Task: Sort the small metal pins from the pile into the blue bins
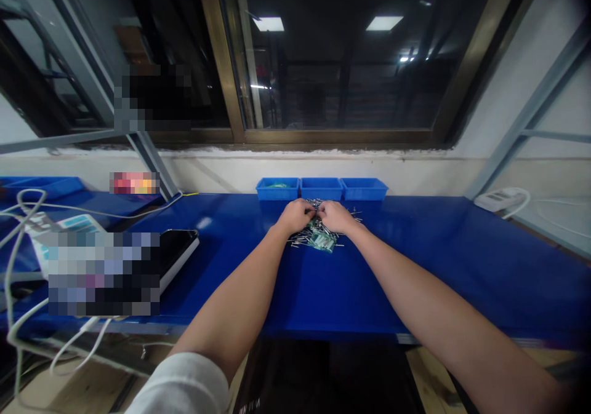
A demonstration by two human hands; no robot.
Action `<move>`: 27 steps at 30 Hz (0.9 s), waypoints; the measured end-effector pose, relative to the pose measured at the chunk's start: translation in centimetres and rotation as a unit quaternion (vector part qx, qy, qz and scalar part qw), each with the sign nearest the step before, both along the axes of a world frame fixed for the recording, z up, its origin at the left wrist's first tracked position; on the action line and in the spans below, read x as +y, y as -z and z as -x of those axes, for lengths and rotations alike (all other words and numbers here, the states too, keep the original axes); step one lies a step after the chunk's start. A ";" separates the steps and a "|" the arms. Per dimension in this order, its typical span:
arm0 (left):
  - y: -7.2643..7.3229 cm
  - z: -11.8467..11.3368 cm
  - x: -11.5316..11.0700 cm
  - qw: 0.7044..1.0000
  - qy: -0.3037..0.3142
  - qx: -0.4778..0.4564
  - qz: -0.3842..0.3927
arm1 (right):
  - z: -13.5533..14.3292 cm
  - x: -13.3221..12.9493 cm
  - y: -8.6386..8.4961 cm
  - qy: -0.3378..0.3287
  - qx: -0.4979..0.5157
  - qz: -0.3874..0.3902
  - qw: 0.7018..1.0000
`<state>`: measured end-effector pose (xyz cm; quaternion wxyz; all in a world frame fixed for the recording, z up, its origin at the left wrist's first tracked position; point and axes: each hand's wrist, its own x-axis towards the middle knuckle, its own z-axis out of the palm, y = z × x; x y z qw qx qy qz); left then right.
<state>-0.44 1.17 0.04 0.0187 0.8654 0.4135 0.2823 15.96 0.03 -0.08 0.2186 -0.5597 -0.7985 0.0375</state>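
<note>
Both my hands meet over a pile of thin metal screws or pins (pixel 302 237) on the blue tabletop. My left hand (pixel 296 214) has its fingers curled inward at the pile's upper left. Close beside it, my right hand (pixel 337 217) is also closed, its fingertips near those of the left. Whatever lies between the fingertips is too small to make out. Just below the hands, a small clear greenish bag (pixel 322 240) with pale pieces rests on the near side of the pile.
Behind the pile stand a left blue bin (pixel 277 196) with greenish contents, a middle bin (pixel 321 196) and a right bin (pixel 364 196). A dark device (pixel 178 248) and cables are at left. A white power strip (pixel 501 199) lies at back right.
</note>
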 end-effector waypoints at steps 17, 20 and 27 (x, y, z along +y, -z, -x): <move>-1.6 -0.4 -1.0 0.987 -0.025 -0.147 0.054 | -0.9 0.2 -0.6 -0.119 0.492 0.107 0.856; -1.6 -0.5 -1.1 0.986 -0.017 -0.157 0.053 | -1.2 0.5 -0.5 -0.111 0.508 0.083 0.850; -0.8 -0.1 -0.3 0.990 -0.090 -0.103 0.013 | -2.7 0.7 -0.7 0.068 0.280 -0.140 0.947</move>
